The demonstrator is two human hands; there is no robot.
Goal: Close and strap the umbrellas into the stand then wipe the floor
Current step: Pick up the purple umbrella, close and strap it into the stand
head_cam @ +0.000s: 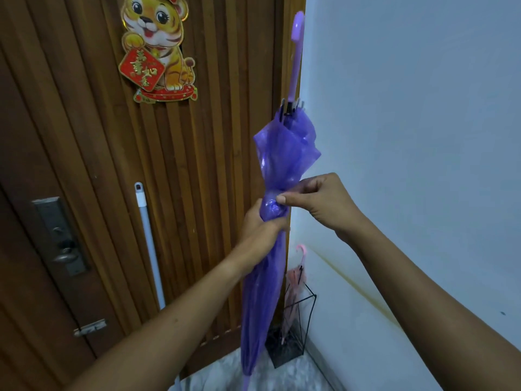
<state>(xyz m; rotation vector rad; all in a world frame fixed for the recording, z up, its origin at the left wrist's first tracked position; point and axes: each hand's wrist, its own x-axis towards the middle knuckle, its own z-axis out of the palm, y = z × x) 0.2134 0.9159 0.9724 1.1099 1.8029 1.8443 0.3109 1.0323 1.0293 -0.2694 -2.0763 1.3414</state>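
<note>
Forearms (174, 317): reach in from the near edge towards the corner where door (84, 136) meets wall (423, 136).
Left hand (259, 230): wrapped round the gathered waist of the purple umbrella (284, 153), holding it upright.
Right hand (318, 201): just beside the left, thumb and fingertips (282, 198) pinched at the same waist, seemingly on the strap; the strap itself is too small to make out.
Umbrella's place: held in the air in front of the door edge, handle (297, 38) up and tip (245, 382) down near the floor (282, 373); not in the stand.
Stand (315, 297): black wire, far right in the corner, with a pink umbrella (294, 286) inside.
Risk, strap: if the pinch slips before it fastens, the puffed folds above the waist would likely spring loose.
Risk, uneven wrap: those slack folds may bunch and leave the strap short of its catch.
Risk, stand: a light wire frame could tip, or the pink umbrella be knocked, if the tip catches a wire on the way in.
Risk, pole (146, 235): it leans on the door to the left; a swinging left elbow could topple it.
</note>
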